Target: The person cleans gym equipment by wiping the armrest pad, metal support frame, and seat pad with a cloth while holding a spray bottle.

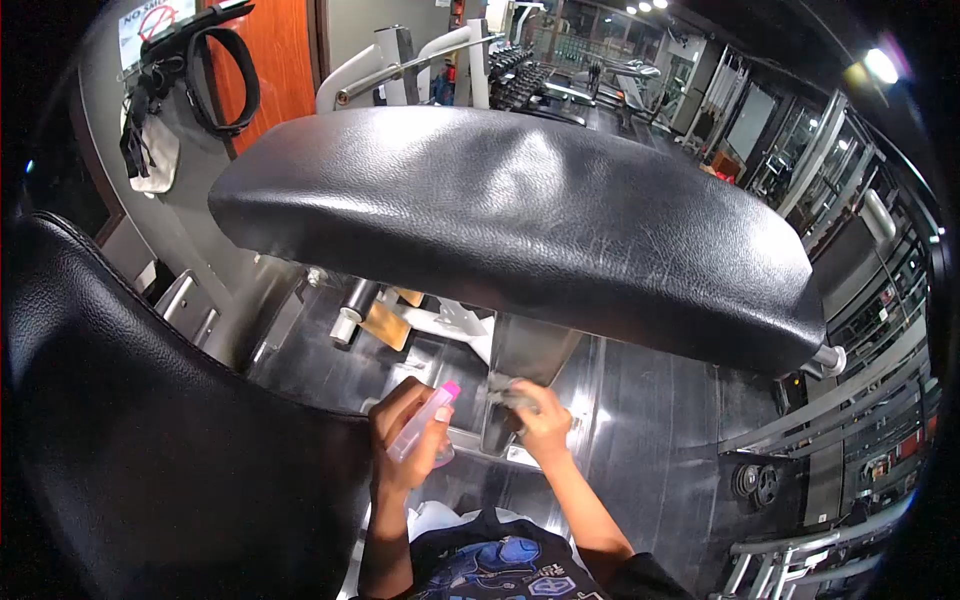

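My left hand (400, 435) is wrapped round a small translucent bottle (420, 428) with a pink top (451, 388), held tilted. Beside it, my right hand (546, 425) has its fingers closed on a greyish cloth (512, 393), which is crumpled and smeared by motion. Both hands are low, below the near edge of a wide black padded cushion (500, 200) whose leather-like surface is creased. Neither hand touches that cushion. A black padded backrest (170, 430) rises close to my left forearm.
White metal machine framing (455, 325) and a tan pad (384, 326) show under the cushion. Weight plates (755, 484) lie on the dark floor at right. A belt (222, 80) hangs on the left wall. Dumbbell racks (515, 75) and other gym machines stand behind.
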A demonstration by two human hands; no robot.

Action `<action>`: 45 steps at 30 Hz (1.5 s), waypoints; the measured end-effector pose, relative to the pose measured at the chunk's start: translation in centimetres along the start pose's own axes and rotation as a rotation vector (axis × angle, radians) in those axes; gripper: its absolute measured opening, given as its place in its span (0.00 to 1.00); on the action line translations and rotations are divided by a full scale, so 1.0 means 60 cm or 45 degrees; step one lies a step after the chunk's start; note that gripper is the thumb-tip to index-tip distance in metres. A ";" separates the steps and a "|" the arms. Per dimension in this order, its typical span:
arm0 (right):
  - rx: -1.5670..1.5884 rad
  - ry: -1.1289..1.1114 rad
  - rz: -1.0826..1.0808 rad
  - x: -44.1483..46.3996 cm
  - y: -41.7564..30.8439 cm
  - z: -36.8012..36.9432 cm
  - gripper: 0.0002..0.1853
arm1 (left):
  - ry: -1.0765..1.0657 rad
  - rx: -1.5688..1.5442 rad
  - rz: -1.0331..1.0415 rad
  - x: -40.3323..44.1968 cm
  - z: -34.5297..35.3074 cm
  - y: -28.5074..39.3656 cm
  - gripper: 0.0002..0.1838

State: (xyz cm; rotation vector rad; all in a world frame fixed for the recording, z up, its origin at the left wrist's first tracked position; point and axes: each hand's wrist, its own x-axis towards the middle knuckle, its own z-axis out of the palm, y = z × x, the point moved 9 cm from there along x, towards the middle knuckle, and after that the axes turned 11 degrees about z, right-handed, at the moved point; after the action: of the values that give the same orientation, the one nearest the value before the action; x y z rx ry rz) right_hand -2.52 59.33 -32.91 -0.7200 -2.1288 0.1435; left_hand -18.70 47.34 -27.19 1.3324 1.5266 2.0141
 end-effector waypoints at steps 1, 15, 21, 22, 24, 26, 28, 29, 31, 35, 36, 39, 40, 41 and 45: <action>0.004 0.005 0.010 -0.014 0.007 0.004 0.08 | -0.012 -0.007 -0.028 -0.001 0.000 0.000 0.11; 0.216 0.281 0.067 0.026 -0.011 -0.046 0.12 | -0.071 0.097 -0.046 -0.001 0.001 0.006 0.15; 0.058 -0.010 0.215 -0.065 0.057 0.034 0.08 | -0.045 -0.020 -0.078 -0.001 0.001 0.004 0.15; 0.136 0.078 0.194 -0.038 0.039 0.005 0.08 | -0.082 0.032 -0.079 -0.004 0.000 -0.001 0.14; 0.247 0.250 0.152 0.023 0.003 -0.056 0.11 | -0.123 0.084 -0.076 -0.004 -0.001 -0.004 0.14; 0.261 0.361 0.130 0.063 -0.012 -0.094 0.12 | -0.122 0.094 -0.109 -0.007 -0.003 -0.010 0.15; 0.271 0.433 0.104 0.075 -0.021 -0.117 0.13 | -0.146 0.092 -0.111 -0.003 0.000 -0.001 0.16; 0.268 0.432 0.107 0.062 -0.013 -0.110 0.13 | -0.167 0.090 -0.107 0.000 0.004 0.001 0.17; 0.286 0.291 0.203 0.004 0.032 -0.058 0.14 | -0.164 0.075 -0.100 0.001 0.005 -0.002 0.18; 0.003 -0.115 0.390 -0.145 0.126 0.074 0.15 | -0.160 0.094 -0.077 0.000 0.003 -0.003 0.20; -0.001 -0.109 0.389 -0.157 0.125 0.073 0.15 | -0.162 0.090 -0.071 0.000 0.002 -0.002 0.20; -0.006 -0.238 0.504 -0.161 0.138 0.092 0.16 | -0.148 0.010 -0.101 -0.001 0.000 -0.001 0.11; 0.037 -0.162 0.442 -0.135 0.116 0.071 0.16 | -0.155 0.013 -0.120 -0.003 0.002 0.001 0.11; 0.079 -0.082 0.376 -0.104 0.093 0.049 0.16 | -0.162 0.014 -0.135 -0.003 0.003 0.001 0.11; 0.253 0.286 0.253 0.005 0.012 -0.047 0.13 | -0.119 0.001 -0.120 -0.003 0.004 0.000 0.12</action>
State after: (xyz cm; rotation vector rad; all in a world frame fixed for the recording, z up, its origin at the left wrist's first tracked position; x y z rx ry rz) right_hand -0.17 59.70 -31.19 -0.7892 -1.7986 0.3595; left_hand -18.43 47.34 -27.29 1.3100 1.5191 1.8682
